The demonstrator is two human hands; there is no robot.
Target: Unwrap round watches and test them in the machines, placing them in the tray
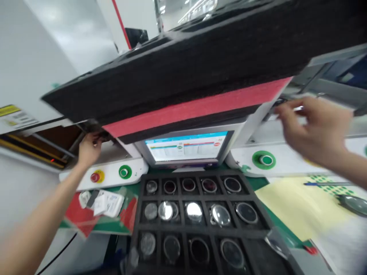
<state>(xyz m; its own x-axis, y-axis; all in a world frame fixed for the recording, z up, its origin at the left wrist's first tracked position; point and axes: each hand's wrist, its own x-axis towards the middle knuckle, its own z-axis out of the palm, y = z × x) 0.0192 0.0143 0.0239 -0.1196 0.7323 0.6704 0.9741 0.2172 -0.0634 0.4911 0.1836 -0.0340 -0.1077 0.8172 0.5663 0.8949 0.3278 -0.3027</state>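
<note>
My left hand (90, 149) reaches into the opening of the left machine. Its fingers are closed together by a dark part, and what they hold is too blurred to name. On the right, my right hand (315, 126) is raised at the opening of the other machine. Thumb and forefinger pinch together there, next to a small dark thing I cannot make out. Below and between the hands lies a black foam tray (183, 197) with rows of compartments. Round watch-like pieces, such as a shiny watch body (220, 215), sit in them.
A black slab with a pink band (200, 109) hangs above a monitor (189, 147). Green buttons (266, 160) and a red emergency button (95, 177) line the machine fronts. White items (110, 204) lie left, yellow paper (298, 202) and a pen (323, 184) right.
</note>
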